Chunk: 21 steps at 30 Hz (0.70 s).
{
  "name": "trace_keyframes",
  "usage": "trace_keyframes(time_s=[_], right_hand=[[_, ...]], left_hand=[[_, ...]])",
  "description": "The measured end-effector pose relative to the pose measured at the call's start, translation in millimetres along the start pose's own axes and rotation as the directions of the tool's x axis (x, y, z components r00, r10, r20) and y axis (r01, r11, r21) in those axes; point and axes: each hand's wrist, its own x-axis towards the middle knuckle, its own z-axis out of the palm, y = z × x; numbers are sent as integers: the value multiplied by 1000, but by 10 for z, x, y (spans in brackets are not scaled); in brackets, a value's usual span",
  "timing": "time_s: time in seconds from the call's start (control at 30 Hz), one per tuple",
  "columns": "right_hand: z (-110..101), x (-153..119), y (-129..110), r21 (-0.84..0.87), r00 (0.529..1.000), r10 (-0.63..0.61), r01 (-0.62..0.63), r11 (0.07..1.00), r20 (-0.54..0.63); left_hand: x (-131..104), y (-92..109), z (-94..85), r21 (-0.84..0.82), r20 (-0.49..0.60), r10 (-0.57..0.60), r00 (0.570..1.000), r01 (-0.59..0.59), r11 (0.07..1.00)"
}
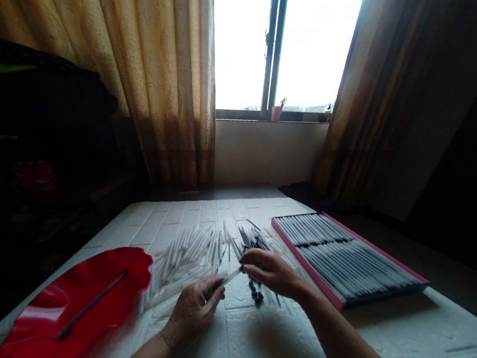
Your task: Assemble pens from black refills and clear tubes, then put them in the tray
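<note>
A slim pen with a clear barrel [232, 275] spans the gap between my two hands, tilted up toward the right. My left hand [196, 304] is closed around its lower end. At the upper end, the fingertips of my right hand [272, 269] pinch the tip, where something small and dark shows. Just beyond my right hand lies a bunch of thin dark sticks like pen refills [249, 236]. Small black caps [256, 294] rest on the table below that hand. Many loose clear tubes [186, 249] are spread behind my left hand.
At left, a wavy-edged red dish [120, 306] holds one dark pen [93, 306]. On the right stands a pink-edged box [332, 299] packed with two rows of pens [355, 269]. The white brick-patterned table [257, 344] reaches toward a curtained window [239, 45].
</note>
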Motion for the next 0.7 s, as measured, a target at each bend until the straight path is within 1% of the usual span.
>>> trace_keyframes(time_s=[0.13,0.27,0.5,0.7], right_hand=[[10,1,43,50,1000,-4,4,999,-1],[26,8,69,48,1000,-13,13,999,-4],[10,-2,26,-71,1000,-24,23,997,-8],[7,4,18,-127,1000,-13,12,992,-3]], left_hand=[[-7,-16,3,1,-4,-11,1000,11,1000],[-8,-17,1,-1,5,-6,1000,6,1000],[-4,-2,-4,1,14,-5,1000,5,1000],[-13,-26,11,-5,11,-5,1000,5,1000]])
